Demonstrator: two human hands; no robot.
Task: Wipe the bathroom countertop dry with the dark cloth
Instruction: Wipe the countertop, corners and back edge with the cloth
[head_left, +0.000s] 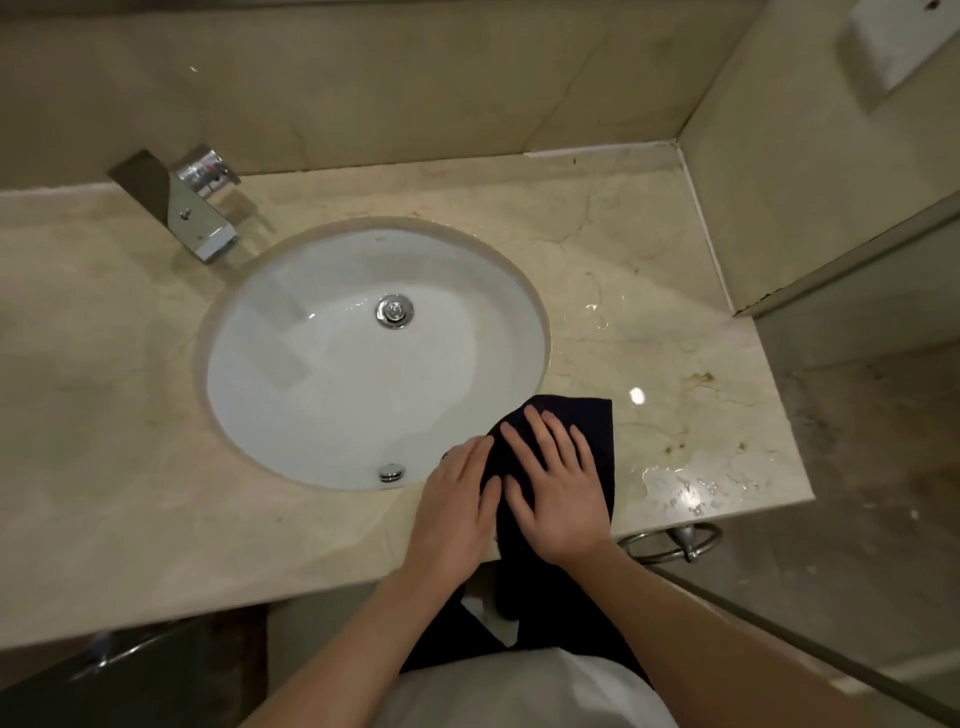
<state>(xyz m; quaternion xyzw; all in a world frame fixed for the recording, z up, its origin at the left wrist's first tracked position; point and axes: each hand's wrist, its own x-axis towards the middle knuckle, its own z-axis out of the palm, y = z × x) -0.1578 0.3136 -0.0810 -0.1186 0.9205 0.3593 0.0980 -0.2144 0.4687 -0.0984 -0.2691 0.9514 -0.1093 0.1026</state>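
Pressing down side by side, the left hand (457, 499) and the right hand (558, 488) are lying flat with straight, spread fingers on the dark folded cloth (582, 421). The cloth is sitting on the beige marble countertop (649, 270), at the front edge just right of the round white sink basin (322, 364). Water droplets (685, 488) are glistening on the marble right of the cloth. A chrome faucet (202, 213) is standing behind the basin.
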